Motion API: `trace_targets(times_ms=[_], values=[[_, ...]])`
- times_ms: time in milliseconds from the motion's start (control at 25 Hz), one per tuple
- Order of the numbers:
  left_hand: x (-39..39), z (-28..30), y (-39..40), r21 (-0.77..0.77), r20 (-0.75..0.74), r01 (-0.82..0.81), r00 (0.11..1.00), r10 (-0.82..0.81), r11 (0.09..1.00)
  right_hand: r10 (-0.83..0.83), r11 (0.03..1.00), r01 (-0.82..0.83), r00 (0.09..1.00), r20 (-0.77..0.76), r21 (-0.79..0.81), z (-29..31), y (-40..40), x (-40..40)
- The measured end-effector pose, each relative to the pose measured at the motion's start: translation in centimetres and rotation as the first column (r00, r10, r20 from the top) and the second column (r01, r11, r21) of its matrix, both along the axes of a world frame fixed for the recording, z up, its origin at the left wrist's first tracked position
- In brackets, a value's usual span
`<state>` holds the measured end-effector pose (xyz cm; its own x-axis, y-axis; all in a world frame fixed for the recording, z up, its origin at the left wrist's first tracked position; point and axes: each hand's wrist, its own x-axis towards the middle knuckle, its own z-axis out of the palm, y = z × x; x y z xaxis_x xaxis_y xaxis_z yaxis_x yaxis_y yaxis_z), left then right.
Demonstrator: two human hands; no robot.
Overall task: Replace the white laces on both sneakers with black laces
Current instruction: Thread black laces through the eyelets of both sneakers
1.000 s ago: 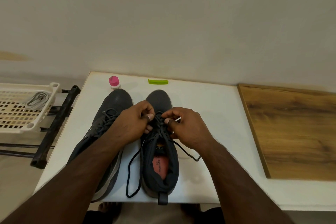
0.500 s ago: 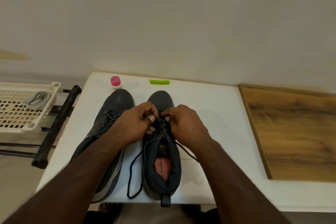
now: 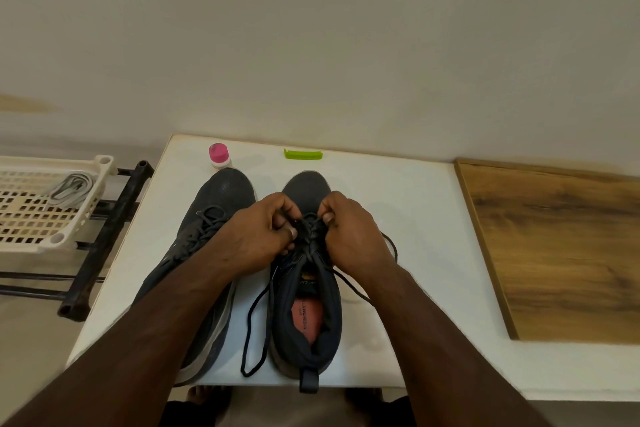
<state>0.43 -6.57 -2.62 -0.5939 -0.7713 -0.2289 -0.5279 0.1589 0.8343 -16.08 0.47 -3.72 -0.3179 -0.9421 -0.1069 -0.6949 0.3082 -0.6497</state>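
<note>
On white table: left hand (image 3: 258,236), right hand (image 3: 349,232) — fingers curled, pinching thin black lace (image 3: 254,319) over right sneaker (image 3: 308,322).

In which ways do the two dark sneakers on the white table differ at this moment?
The right sneaker has both hands on its black lace, whose loose ends trail over the table; the left sneaker lies untouched under the left forearm.
The right sneaker's opening shows a reddish insole; the left sneaker's opening is hidden.
The left hand and right hand pinch the lace.
Both are dark, toes pointing away.
</note>
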Motion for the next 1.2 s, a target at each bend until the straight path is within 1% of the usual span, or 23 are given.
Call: trace_targets(times_ms=[80,120,200,240,280,360,440,520,600,640,720,840,960,1080,1200], values=[[0.0,-0.1,0.0,-0.003,-0.006,-0.013,1.000,0.013,1.000,0.047,0.999,-0.048,0.995,0.086,0.003,0.5,0.1,-0.4],[0.0,-0.1,0.0,-0.005,-0.007,-0.016,1.000,0.016,1.000,0.076,0.997,-0.077,0.993,0.092,0.012,0.7,0.2,-0.5],[-0.1,-0.2,0.0,-0.021,0.005,-0.003,1.000,0.003,1.000,0.093,0.996,-0.093,0.996,0.013,0.016,0.8,0.3,-0.4],[-0.1,-0.2,0.0,-0.028,0.014,0.007,1.000,-0.006,1.000,0.069,0.998,-0.069,0.997,-0.017,0.001,0.8,0.3,-0.2],[-0.1,-0.2,0.0,-0.031,0.021,0.013,1.000,-0.012,0.999,0.028,0.999,-0.028,1.000,-0.010,-0.017,0.8,0.2,-0.1],[-0.2,-0.2,0.0,-0.035,0.031,0.018,0.999,-0.017,0.999,-0.038,0.999,0.040,0.997,0.071,-0.027,0.9,0.3,0.1],[-0.2,-0.3,0.0,-0.058,0.041,0.017,0.999,-0.014,0.998,-0.045,0.999,0.046,0.989,0.144,-0.003,1.2,0.4,-0.1],[-0.4,-0.3,0.1,-0.089,0.048,0.003,0.999,0.002,0.996,-0.065,0.998,0.058,0.965,0.254,0.037,1.6,0.6,-0.5],[-0.6,-0.3,0.3,-0.141,0.068,-0.001,0.998,0.011,0.990,-0.115,0.993,0.097,0.930,0.349,0.067,1.9,0.8,-1.0],[-0.7,-0.3,0.3,-0.178,0.082,0.010,0.997,0.005,0.984,-0.126,0.992,0.109,0.924,0.361,0.067,2.0,1.0,-1.1],[-1.0,-0.2,0.2,-0.245,0.102,0.035,0.995,-0.010,0.969,-0.097,0.995,0.085,0.940,0.326,0.050,2.0,1.4,-1.5],[-1.4,-0.3,0.1,-0.303,0.132,0.051,0.991,-0.011,0.952,-0.013,0.998,-0.001,0.970,0.241,0.056,1.9,1.8,-1.3],[-1.9,-0.5,0.4,-0.353,0.169,0.087,0.985,-0.028,0.932,0.017,0.999,-0.025,0.985,0.173,0.046,2.0,1.6,-0.8],[-1.9,-0.3,0.8,-0.380,0.115,0.115,0.990,-0.077,0.918,0.018,0.999,-0.025,0.989,0.147,0.048,2.1,1.5,-0.4],[-1.6,-0.1,0.8,-0.350,0.090,0.123,0.991,-0.097,0.929,0.007,0.999,-0.016,0.987,0.161,0.051,2.3,1.6,-0.4]])
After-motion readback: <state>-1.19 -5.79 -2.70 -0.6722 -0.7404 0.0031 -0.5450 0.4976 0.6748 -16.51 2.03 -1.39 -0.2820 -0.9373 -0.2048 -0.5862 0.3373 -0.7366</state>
